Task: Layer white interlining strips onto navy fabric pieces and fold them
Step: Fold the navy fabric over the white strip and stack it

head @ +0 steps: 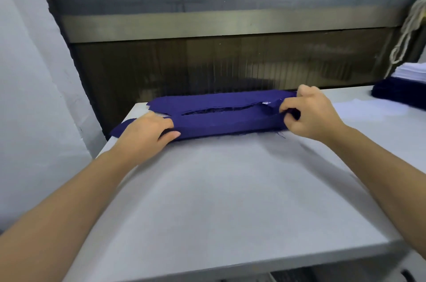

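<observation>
A long navy fabric piece (221, 118) lies across the far part of the white table (230, 189), folded lengthwise so two layers show with a gap between them. A sliver of white interlining (267, 103) peeks out near its right end. My left hand (147, 131) grips the fabric's left end, thumb on top of the fold. My right hand (309, 113) pinches the right end with curled fingers.
A stack of navy pieces (398, 94) with white strips (412, 73) on top sits at the far right. A dark machine opening with a metal bar (221, 25) runs behind the table. Cream cords (408, 28) hang at the right. A wall stands on the left.
</observation>
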A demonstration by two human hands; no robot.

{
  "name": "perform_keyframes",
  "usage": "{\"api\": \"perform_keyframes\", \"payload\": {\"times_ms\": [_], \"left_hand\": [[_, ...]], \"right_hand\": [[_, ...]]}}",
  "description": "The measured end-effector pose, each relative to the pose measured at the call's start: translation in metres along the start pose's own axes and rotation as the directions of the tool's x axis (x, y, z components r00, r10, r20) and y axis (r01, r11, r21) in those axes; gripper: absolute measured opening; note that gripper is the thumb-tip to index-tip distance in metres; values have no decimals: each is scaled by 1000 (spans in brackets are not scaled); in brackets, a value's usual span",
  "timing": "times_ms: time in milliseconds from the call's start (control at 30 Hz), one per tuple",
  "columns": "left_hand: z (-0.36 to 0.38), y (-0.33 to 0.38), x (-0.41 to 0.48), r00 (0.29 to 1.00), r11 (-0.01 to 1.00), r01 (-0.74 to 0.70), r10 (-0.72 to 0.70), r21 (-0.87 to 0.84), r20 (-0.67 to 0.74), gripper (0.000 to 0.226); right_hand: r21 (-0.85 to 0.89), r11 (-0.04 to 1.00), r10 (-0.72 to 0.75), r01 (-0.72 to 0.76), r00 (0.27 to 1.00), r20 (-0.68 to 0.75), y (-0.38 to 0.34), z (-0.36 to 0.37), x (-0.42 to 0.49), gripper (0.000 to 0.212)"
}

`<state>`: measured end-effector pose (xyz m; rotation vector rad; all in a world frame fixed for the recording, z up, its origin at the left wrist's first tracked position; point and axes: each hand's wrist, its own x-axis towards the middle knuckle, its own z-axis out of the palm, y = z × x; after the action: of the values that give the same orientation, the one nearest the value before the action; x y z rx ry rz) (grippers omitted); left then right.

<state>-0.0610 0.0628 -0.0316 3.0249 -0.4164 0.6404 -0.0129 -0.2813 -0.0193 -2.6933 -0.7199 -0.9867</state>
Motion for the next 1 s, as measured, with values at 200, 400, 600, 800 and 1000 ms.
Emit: {"api": "perform_keyframes", "payload": {"times_ms": [200,400,600,800,1000], "left_hand": [[-3,12,-1,985,997,70,-73,22,155,51],[-2,9,3,976,993,71,-88,90,202,38],[11,5,0,940,996,63,-40,-59,338,56],[17,3,3,910,994,62,-19,-92,415,59],[11,3,4,915,991,67,-14,-119,404,49]], "right_hand": [[-21,1000,8,-5,989,149,0,-4,0,25],[-38,988,156,-151,955,253,2,3,1,18],[-120,961,273,-248,914,300,10,8,1,26],[-103,966,260,-238,883,390,18,18,-1,16],[-141,984,156,-107,901,405,18,38,-2,40]]}}
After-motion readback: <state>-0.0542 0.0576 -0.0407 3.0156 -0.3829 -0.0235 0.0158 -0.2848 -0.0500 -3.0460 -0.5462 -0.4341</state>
